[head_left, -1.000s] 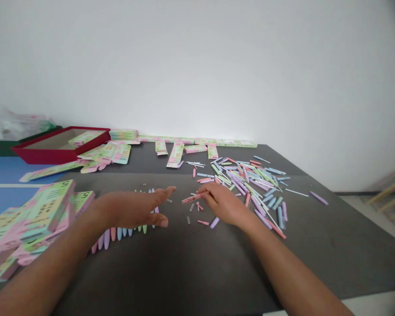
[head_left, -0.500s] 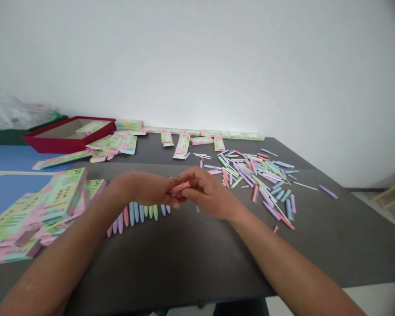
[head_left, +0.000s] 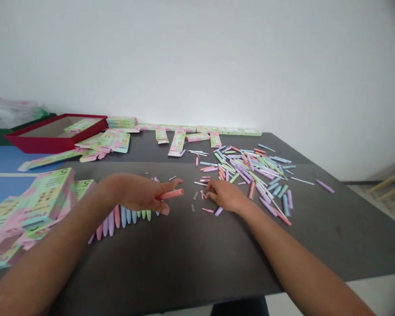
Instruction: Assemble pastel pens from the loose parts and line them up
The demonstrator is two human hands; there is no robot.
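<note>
My left hand (head_left: 145, 193) grips a coral pen barrel (head_left: 171, 194) between thumb and fingers, its hollow end facing right. My right hand (head_left: 227, 195) is down at the table with curled fingers, beside small pink pen pieces (head_left: 202, 194); what its fingertips hold, if anything, is too small to make out. Below and behind my left hand lies a row of pastel pen barrels (head_left: 117, 216), partly covered by the hand. To the right spreads a loose pile of pen barrels, caps and white refills (head_left: 250, 169).
Stacked printed cartons (head_left: 49, 197) stand at the left, near my left forearm. Behind them are flattened cartons (head_left: 107, 141) and a red box (head_left: 42, 143). More cartons line the wall at the back of the dark table (head_left: 171, 263). One purple pen part (head_left: 324, 186) lies far right.
My hands, together on the coral barrel before, have parted. The left keeps the barrel and has moved a little left; the right has moved right to the small pieces on the table.
</note>
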